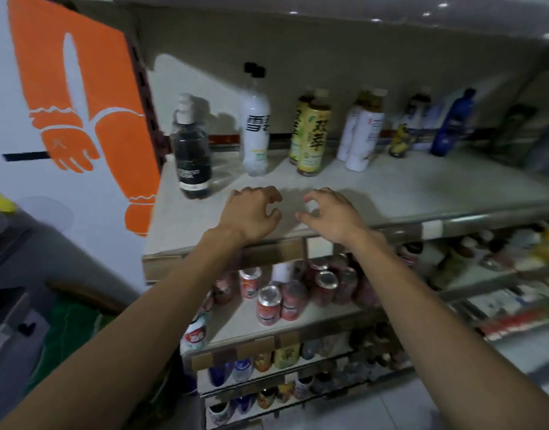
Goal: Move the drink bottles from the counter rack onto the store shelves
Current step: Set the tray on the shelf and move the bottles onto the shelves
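Both my hands hover over the front of the top shelf (391,193), holding nothing. My left hand (251,212) has loosely curled fingers, and so does my right hand (332,212) just beside it. Behind them stands a row of drink bottles: a dark bottle with a white cap (192,156) at the left, a tall white bottle with a black cap (255,131), two yellow tea bottles (312,138), two white bottles (361,135), a small yellow one (402,135) and a blue bottle (453,125). All are upright.
Lower shelves hold several red cans (268,305) and rows of small bottles (285,355). An orange and white wall graphic (90,103) is at the left. A grey counter edge (12,243) lies low at the left. The tiled floor (391,408) shows below.
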### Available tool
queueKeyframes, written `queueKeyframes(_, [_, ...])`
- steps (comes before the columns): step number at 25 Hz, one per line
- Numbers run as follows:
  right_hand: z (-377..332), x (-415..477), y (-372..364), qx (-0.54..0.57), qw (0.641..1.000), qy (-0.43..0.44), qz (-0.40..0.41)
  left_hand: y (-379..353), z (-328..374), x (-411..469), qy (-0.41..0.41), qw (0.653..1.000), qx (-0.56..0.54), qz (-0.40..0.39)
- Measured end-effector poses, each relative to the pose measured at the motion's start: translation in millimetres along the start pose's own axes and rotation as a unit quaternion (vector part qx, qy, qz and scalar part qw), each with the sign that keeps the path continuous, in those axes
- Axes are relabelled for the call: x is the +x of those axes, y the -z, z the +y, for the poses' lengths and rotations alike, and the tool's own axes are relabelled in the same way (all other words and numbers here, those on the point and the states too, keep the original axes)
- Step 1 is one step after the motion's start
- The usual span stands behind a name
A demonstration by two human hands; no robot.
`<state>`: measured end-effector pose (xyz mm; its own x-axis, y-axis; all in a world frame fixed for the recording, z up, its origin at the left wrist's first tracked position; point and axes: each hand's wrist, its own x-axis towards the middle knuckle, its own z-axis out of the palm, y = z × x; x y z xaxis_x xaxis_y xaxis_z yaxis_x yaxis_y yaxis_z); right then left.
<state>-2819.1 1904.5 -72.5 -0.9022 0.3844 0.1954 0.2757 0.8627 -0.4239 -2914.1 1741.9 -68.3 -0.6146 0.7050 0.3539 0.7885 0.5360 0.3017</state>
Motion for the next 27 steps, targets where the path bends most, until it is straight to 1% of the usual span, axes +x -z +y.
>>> queueKeyframes(3, [62.3, -59.1, 44.8, -0.030, 0.997, -0.057, 0.044, -27.1, 84.9, 15.9, -0.098, 0.994, 0.007, -0.049])
queueKeyframes(6, [131.8, -138.0, 89.9, -0.072, 0.988, -0.124, 0.064, -59.9, 182.4, 16.2, -0.180, 0.979, 0.030, -0.088])
queueKeyframes(8, [177.9, -195.3, 119.0, -0.089, 0.979, -0.175, 0.058, -81.6, 250.2, 6.6, -0.243, 0.961, 0.061, -0.113])
queueKeyframes(11, [236.7, -284.5, 156.7, -0.075, 0.966, -0.241, 0.049, -116.0, 350.1, -16.8, -0.330, 0.928, 0.072, -0.156])
queueKeyframes(16, [303.7, -415.8, 193.6, -0.094, 0.933, -0.343, 0.053, -174.8, 487.7, -65.4, -0.413, 0.876, 0.034, -0.248])
queueKeyframes(21, [345.4, -495.0, 202.3, -0.072, 0.911, -0.397, 0.084, -218.7, 562.5, -94.5, -0.446, 0.838, 0.015, -0.314])
queueKeyframes(24, [369.7, -514.5, 202.0, -0.062, 0.899, -0.424, 0.092, -242.7, 589.8, -99.1, -0.469, 0.819, 0.002, -0.330])
queueKeyframes(27, [398.1, -518.7, 201.0, -0.053, 0.891, -0.443, 0.084, -266.9, 610.9, -87.5, -0.493, 0.805, 0.001, -0.331])
